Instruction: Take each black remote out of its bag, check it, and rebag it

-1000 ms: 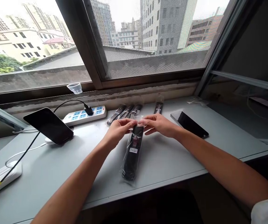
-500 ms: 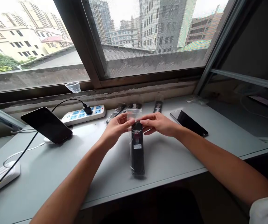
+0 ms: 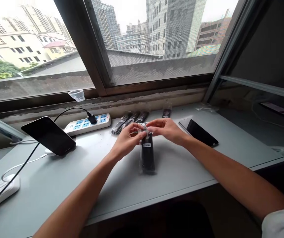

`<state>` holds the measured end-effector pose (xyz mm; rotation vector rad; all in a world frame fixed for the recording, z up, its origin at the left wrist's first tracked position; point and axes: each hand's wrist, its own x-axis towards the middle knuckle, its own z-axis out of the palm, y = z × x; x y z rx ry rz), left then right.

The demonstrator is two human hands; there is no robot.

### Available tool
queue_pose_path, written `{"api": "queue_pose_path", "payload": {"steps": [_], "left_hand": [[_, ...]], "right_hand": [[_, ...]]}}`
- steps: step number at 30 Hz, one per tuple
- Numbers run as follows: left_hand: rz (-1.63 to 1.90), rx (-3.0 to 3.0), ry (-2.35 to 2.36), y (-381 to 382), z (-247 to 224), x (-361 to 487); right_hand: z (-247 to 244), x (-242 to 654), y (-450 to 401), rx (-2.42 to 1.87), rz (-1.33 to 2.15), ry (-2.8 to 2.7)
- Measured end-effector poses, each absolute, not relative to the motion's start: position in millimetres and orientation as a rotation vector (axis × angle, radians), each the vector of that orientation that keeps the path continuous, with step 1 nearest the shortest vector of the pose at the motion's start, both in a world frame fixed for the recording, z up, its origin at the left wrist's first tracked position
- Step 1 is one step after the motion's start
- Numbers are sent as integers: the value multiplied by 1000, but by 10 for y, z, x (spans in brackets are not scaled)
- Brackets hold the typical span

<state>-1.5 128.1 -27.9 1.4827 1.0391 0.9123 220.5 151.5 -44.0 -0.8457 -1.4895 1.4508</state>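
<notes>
Right in the middle of the frame, a black package point(image 3: 147, 162) in a clear bag, with a white label point(image 3: 147, 145) on its front, slants down towards the near edge of the surface point(image 3: 181, 175); I can't tell whether its lower end touches down. The fingers of the left hand point(image 3: 127, 140) are pinched together on the bag's top end, thumb foremost, and those of the right hand point(image 3: 169, 131) pinch the same end from the other side, close enough that the two sets nearly meet. Just beyond the left hand, at centre, three similar packages point(image 3: 131, 120) lie side by side, and another one point(image 3: 166, 113) lies behind the right hand. A dark-screened phone point(image 3: 201, 133) lies flat right of centre. Over on the left a black tablet point(image 3: 48, 135) leans tilted, near a white power strip point(image 3: 101, 123) with a black plug point(image 3: 91, 118) in it.
</notes>
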Motion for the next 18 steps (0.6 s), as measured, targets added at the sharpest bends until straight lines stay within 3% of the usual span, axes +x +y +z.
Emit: {"api": "queue_pose_path", "payload": {"steps": [8,13,18], "left_hand": [[855,1788,1429,2065,-351,294],[813,1961,1533,2563,-400,722],[626,2300,1587,2560,-398,945]], "right_hand": [[-534,2239,1546,-1152,553,-1838],[-505,2242,1473,-1130,767,-2138],[-548,2253,1500,-1118,841,-2074]]}}
